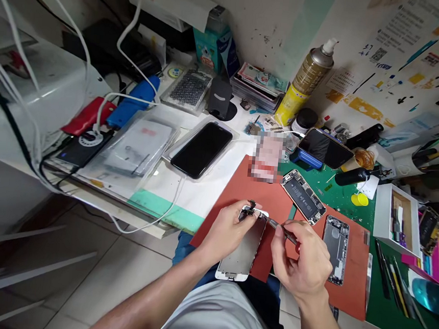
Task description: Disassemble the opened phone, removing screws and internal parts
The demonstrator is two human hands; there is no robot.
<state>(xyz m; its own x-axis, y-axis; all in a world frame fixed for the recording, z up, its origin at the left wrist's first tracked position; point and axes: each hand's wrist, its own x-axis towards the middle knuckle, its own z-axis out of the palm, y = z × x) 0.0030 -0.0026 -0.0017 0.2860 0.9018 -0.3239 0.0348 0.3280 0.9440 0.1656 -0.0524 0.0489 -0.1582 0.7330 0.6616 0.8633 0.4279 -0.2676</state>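
Observation:
My left hand [228, 230] is closed at the top end of a white-edged phone screen panel [239, 256], its metal back facing up. Between the thumb and fingers shows a small black part [252, 205]. In my right hand [305, 256] is a thin screwdriver-like tool [275, 224], whose tip reaches the panel's top end near my left thumb. An opened phone body [304, 196] lies tilted above my right hand. To the right, another opened phone body [335, 250] rests on the reddish mat [354, 268].
A black phone [201, 150] lies on the white table at left. Behind stand a spray can [305, 82] and a phone on a blue stand [326, 148]. Tweezers and pens [397, 282] lie at right on the green mat, below a white box [382, 214]. Cables hang at left.

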